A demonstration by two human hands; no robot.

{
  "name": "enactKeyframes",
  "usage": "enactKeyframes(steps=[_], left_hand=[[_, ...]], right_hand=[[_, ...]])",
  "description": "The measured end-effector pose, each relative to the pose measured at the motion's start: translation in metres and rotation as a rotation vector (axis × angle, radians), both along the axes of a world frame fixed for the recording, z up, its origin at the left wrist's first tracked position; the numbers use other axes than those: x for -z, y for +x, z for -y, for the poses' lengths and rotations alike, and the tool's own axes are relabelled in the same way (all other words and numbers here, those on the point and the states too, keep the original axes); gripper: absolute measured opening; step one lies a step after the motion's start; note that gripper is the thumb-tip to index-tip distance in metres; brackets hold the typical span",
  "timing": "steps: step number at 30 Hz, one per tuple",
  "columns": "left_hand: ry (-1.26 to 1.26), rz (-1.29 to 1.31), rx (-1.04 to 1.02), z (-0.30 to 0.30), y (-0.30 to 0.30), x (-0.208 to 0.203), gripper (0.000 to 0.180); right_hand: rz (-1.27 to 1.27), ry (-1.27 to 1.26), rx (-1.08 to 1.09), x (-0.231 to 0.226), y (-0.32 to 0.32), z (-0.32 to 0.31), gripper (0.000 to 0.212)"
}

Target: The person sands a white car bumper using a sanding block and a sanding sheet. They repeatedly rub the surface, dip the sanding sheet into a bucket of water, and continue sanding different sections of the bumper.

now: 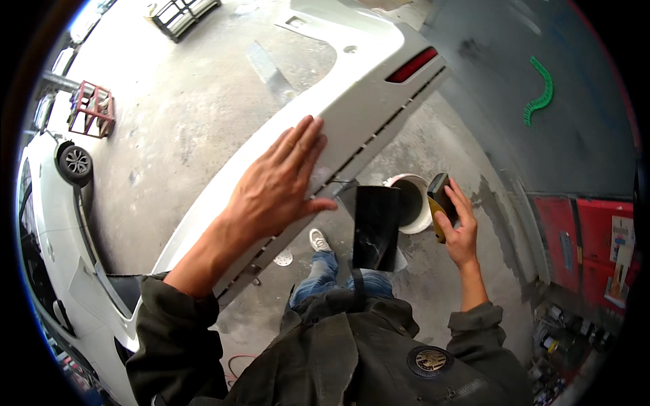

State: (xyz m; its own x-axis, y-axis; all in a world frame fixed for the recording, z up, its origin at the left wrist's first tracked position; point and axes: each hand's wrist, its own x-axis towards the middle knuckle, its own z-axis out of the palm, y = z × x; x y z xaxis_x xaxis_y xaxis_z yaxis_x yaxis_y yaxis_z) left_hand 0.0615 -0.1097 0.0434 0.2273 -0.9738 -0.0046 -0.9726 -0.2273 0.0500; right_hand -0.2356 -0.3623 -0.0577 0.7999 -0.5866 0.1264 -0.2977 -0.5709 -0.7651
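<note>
A white car bumper (338,101) stretches diagonally across the view, with a red reflector (412,65) near its far right end and a dark slotted groove along its lower edge. My left hand (281,179) lies flat on the bumper, fingers stretched out and the thumb a little apart. In my right hand (459,227) is a black and yellow sanding block (439,203), held away from the bumper on the right. Just left of the block stands a white bucket (418,227), partly hidden. A black sheet-like panel (376,230) hangs in front of my legs; what holds it is unclear.
A white car (57,230) is at the left, and a red metal cart (95,111) stands beyond it. Dark racks (179,15) are at the far left. Right of me are a red cabinet (558,237) and a grey wall with a green curved strip (543,95).
</note>
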Motion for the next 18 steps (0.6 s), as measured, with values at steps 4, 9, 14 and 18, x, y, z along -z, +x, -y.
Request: enactKeyframes(steps=[4, 9, 14, 18], left_hand=[[0.003, 0.014, 0.006, 0.015, 0.004, 0.001, 0.108], [0.074, 0.024, 0.023, -0.017, 0.000, 0.000, 0.113], [0.163, 0.030, 0.014, -0.054, -0.016, -0.015, 0.109], [0.190, 0.056, -0.032, -0.084, -0.032, -0.021, 0.105]], right_hand=[[-0.034, 0.558, 0.328, 0.090, -0.051, 0.026, 0.049], [-0.145, 1.150, 0.724, 0.166, -0.085, 0.042, 0.041], [-0.239, 1.276, 0.875, 0.220, -0.087, 0.068, 0.048], [-0.226, 1.192, 0.995, 0.235, -0.072, 0.093, 0.062]])
